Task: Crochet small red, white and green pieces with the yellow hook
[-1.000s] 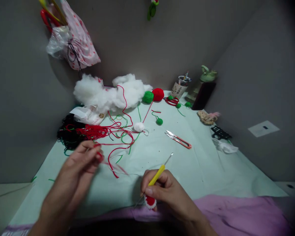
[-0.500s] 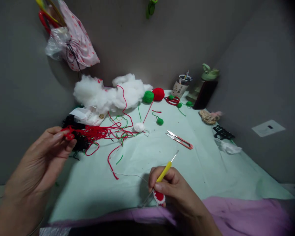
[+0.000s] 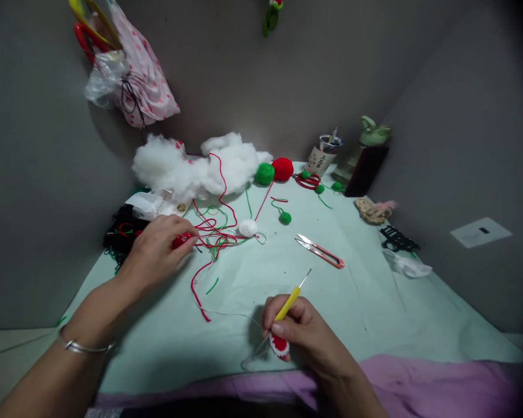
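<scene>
Left hand [image 3: 159, 249]: reaches out over the left part of the tabletop [image 3: 366, 302], fingers curled down onto a clump of red yarn [image 3: 181, 240], seemingly gripping it; a silver bracelet [image 3: 85, 346] sits on the wrist.
Yarn tangle [image 3: 213, 229]: loose red and green strands run from the clump toward the middle of the tabletop, one red end curving toward the near edge.
Black yarn heap [image 3: 122, 232]: at the left edge, just beyond the left hand.
White stuffing [image 3: 192, 165]: piled along the far edge, likely kept within reach for filling.
Small white ball [image 3: 247, 227]: just right of the tangle; green [image 3: 265, 173] and red [image 3: 282, 169] yarn balls lie near the far edge.
Right hand [image 3: 298, 331]: near the near edge, closed around the crochet hook [image 3: 290, 301] in a pencil-like grip, with a small red-and-white crocheted piece [image 3: 279, 345] pinched below the fingers, which probably keeps the work steady.
Hook axis: long axis slants from the hand up and away to the right, metal tip pointing toward the far right corner.
Thread snips [image 3: 320, 251]: lying flat right of centre, blades pointing left.
Paper cup [image 3: 325, 154]: far right corner, holding tools.
</scene>
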Demonstrator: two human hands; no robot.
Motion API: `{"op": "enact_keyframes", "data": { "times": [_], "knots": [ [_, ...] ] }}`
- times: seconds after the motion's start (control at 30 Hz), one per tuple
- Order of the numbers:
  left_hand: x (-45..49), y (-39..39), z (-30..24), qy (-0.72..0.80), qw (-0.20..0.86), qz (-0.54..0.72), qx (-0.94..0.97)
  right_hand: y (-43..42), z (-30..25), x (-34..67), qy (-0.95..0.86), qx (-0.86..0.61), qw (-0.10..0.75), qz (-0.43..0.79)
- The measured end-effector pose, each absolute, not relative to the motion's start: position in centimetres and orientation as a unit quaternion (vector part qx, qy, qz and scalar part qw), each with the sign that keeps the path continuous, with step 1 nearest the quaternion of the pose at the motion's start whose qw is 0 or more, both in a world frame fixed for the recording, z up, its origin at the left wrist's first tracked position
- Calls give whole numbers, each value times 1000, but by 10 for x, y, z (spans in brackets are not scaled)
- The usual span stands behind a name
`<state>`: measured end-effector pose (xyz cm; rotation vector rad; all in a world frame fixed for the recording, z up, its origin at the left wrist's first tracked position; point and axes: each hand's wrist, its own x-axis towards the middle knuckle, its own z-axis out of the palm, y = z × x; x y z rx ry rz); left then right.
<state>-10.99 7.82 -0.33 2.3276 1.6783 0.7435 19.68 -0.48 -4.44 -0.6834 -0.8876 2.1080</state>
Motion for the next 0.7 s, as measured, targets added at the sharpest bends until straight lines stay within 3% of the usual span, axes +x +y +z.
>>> {"op": "enact_keyframes", "data": {
  "times": [0.4, 0.53, 0.7],
  "knots": [
    [-49, 154, -28, 609, 106, 195, 761, -3, -45, 195, -341, -268, 366, 823],
    [-36, 173, -35, 623, 162, 268, 716, -4, -46, 195, -339, -278, 368, 820],
    [-46, 173, -7, 588, 280, 448, 612, -4, -46, 196, -339, -272, 372, 820]
  ]
}}
